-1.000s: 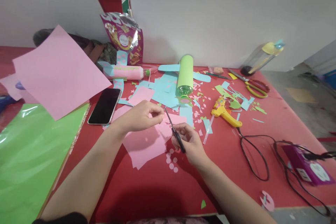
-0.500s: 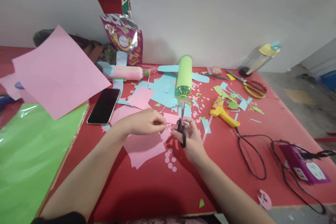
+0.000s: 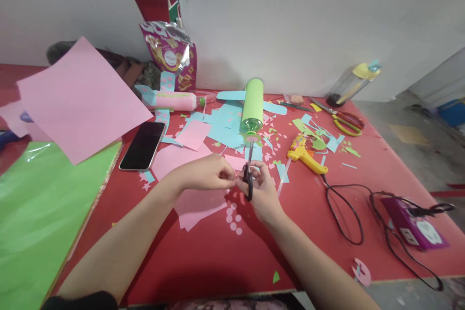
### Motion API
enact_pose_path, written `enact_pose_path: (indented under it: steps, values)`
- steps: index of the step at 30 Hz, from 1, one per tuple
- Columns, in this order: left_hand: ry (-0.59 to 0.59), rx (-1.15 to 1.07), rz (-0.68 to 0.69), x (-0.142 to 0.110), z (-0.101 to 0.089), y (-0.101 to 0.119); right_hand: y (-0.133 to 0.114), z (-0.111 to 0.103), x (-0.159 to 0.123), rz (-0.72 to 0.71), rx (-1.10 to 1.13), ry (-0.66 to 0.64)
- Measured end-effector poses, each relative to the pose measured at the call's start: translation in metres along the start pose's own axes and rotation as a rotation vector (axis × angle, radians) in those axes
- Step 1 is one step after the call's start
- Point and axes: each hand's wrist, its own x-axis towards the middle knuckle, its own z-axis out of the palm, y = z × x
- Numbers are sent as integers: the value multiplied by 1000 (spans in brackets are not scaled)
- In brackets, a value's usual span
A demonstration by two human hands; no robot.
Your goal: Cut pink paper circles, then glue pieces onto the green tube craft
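In my right hand [image 3: 264,193] is a pair of dark-handled scissors [image 3: 249,185], their blades pointing away from me and looking close together. My left hand [image 3: 209,172] is closed in a pinch, its fingertips meeting those of my right hand. Whatever it pinches is too small to make out. Beneath my hands lie pink paper sheets [image 3: 201,208], and several small pink paper discs [image 3: 233,218] are grouped just nearer me. Beyond the scissor tips rests a green paper-wrapped bottle [image 3: 253,104] with blue paper wings [image 3: 275,107].
A yellow glue gun [image 3: 307,159] with its cord lies to the right, near more scissors [image 3: 347,123] and a purple box [image 3: 414,225]. On the left are a phone [image 3: 143,147], a green sheet pack [image 3: 47,223] and a pink-wrapped bottle [image 3: 176,101]. Paper scraps [image 3: 319,138] litter the table.
My left hand has moved slightly right, and its fingertips now meet my right hand's. The scissors stay in my right hand. The whole view has shifted a little.
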Motion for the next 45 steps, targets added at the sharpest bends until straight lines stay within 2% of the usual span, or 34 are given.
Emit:
enact_pose_path:
  steps: [9, 34, 45]
  values:
    - [56, 78, -77, -1, -5, 4, -1, 1, -2, -1, -7, 23]
    - [119, -12, 36, -1, -5, 8, 3, -2, 1, 95, 190, -102]
    - [103, -35, 85, 0, -4, 8, 5, -4, 1, 140, 249, -202]
